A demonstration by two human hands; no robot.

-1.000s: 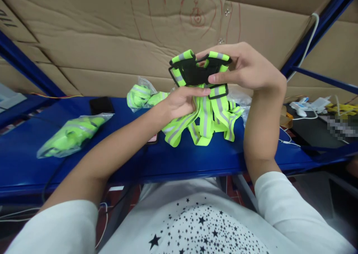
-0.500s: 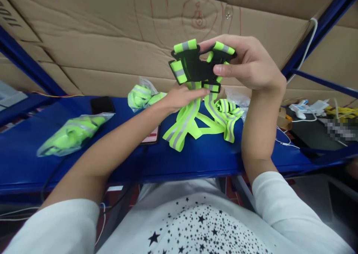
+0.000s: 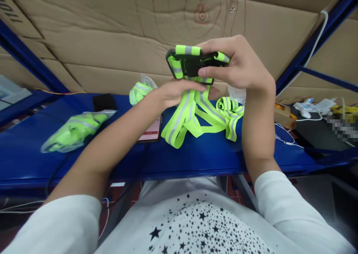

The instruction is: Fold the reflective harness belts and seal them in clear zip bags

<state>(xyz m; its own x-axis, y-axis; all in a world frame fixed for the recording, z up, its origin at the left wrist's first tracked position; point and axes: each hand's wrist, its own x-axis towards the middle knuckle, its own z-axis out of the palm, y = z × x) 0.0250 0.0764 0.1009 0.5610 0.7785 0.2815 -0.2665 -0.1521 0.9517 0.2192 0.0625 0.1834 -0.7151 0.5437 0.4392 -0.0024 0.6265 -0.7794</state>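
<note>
A reflective harness of neon yellow-green straps [image 3: 179, 129] with grey stripes hangs from a black plastic plate [image 3: 191, 65], and its lower loops rest on the blue table. My right hand [image 3: 237, 62] pinches the plate's right part, thumb in front and fingers behind. Just under the plate, my left hand [image 3: 179, 91] is closed round the straps; its thumb lies across them and fingertips show on the far side. A rolled strap end [image 3: 228, 104] lies at the right of the loops. The plate is tilted, so its face is seen at a slant.
On the blue table [image 3: 179, 162] lie a bagged harness [image 3: 75, 131], another bagged bundle [image 3: 140, 91], a dark phone-like object [image 3: 104, 102] and a lit phone [image 3: 151, 131]. White cables [image 3: 289, 140] and a small cardboard box [image 3: 283, 116] are at right. Cardboard [image 3: 112, 52] stands behind.
The plate has tipped to a flatter slant and shifted slightly left with my right hand. My left hand has moved its grip round the straps below the plate, its finger no longer pointing along the buckle.
</note>
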